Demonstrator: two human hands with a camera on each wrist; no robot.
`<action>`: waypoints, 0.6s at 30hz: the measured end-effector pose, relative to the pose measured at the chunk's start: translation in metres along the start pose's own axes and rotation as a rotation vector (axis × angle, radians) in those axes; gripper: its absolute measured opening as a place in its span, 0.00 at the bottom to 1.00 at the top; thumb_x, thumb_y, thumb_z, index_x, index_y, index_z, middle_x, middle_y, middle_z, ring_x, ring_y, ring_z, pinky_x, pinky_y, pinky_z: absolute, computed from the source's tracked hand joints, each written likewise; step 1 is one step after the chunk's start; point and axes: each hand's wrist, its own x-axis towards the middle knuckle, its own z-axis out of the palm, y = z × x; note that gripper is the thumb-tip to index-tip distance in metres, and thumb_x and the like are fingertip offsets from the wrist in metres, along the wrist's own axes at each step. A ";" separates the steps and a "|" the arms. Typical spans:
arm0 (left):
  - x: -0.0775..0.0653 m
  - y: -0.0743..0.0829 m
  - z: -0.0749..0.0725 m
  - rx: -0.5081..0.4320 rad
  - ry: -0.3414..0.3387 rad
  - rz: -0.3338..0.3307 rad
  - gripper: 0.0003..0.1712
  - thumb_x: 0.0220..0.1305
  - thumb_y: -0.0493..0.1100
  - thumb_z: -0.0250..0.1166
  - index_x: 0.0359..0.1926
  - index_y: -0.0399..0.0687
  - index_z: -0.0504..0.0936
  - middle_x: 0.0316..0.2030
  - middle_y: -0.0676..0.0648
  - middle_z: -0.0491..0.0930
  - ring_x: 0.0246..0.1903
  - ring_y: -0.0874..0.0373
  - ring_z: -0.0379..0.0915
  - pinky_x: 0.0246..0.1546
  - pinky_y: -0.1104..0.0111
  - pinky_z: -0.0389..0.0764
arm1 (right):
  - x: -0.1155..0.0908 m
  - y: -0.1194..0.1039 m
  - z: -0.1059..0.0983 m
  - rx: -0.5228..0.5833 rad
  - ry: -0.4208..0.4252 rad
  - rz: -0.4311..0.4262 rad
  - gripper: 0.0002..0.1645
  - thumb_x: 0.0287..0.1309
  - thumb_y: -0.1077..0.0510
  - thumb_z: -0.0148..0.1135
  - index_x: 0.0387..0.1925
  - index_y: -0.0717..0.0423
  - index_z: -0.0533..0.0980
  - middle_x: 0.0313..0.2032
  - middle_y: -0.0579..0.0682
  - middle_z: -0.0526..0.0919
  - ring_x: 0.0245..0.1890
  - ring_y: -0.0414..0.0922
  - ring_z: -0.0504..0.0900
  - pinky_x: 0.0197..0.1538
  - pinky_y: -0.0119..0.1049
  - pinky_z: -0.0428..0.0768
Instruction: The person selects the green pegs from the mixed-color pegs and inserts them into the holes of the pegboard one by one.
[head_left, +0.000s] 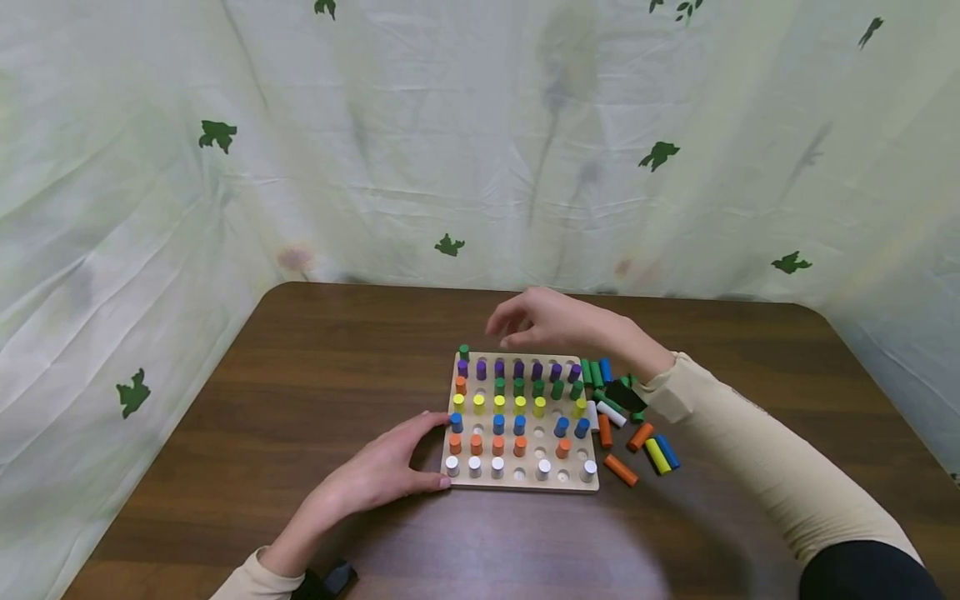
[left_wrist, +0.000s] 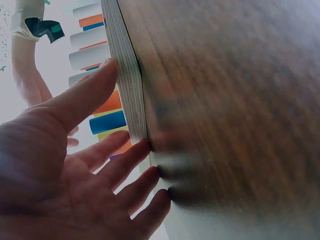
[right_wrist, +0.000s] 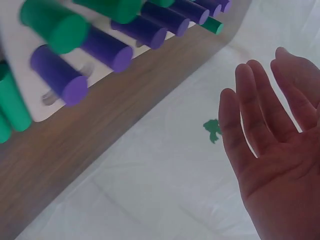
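A wooden pegboard (head_left: 525, 486) lies on the table with rows of coloured pegs standing in it: white, orange, blue, yellow, green and purple. One green peg (head_left: 464, 352) stands in the back left corner, and some holes are bare. My left hand (head_left: 393, 458) rests along the board's left edge, its thumb (left_wrist: 95, 85) against the wooden side and its fingers spread. Over the back edge hovers my right hand (head_left: 558, 319); the right wrist view shows its palm with nothing held, fingers lightly bent, away from the purple pegs (right_wrist: 59, 75).
Right of the board lie loose pegs: green pegs (head_left: 596, 373), a white peg (head_left: 611, 414), orange pegs (head_left: 621, 471), a yellow peg (head_left: 657, 457) and blue pegs. My right forearm reaches above some of them. A pale curtain (head_left: 480, 167) hangs behind the brown table (head_left: 337, 350).
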 end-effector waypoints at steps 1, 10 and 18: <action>0.000 0.000 0.000 0.001 0.001 -0.001 0.45 0.46 0.59 0.73 0.65 0.56 0.65 0.65 0.46 0.63 0.64 0.50 0.57 0.60 0.49 0.60 | -0.003 0.001 0.000 0.001 0.003 0.009 0.10 0.61 0.54 0.61 0.44 0.41 0.79 0.40 0.38 0.80 0.40 0.40 0.79 0.41 0.33 0.78; 0.000 0.000 0.001 0.003 0.008 -0.005 0.45 0.45 0.58 0.73 0.64 0.56 0.66 0.64 0.47 0.63 0.63 0.50 0.58 0.60 0.50 0.60 | -0.032 0.016 -0.002 -0.047 0.066 0.069 0.11 0.59 0.53 0.62 0.44 0.41 0.79 0.42 0.41 0.81 0.37 0.39 0.79 0.38 0.33 0.79; 0.001 0.001 0.001 0.008 0.004 -0.013 0.45 0.46 0.59 0.73 0.65 0.56 0.65 0.64 0.47 0.63 0.63 0.50 0.58 0.60 0.50 0.60 | -0.060 0.034 -0.002 -0.060 0.139 0.090 0.12 0.59 0.55 0.63 0.45 0.44 0.79 0.41 0.42 0.81 0.35 0.40 0.80 0.39 0.34 0.79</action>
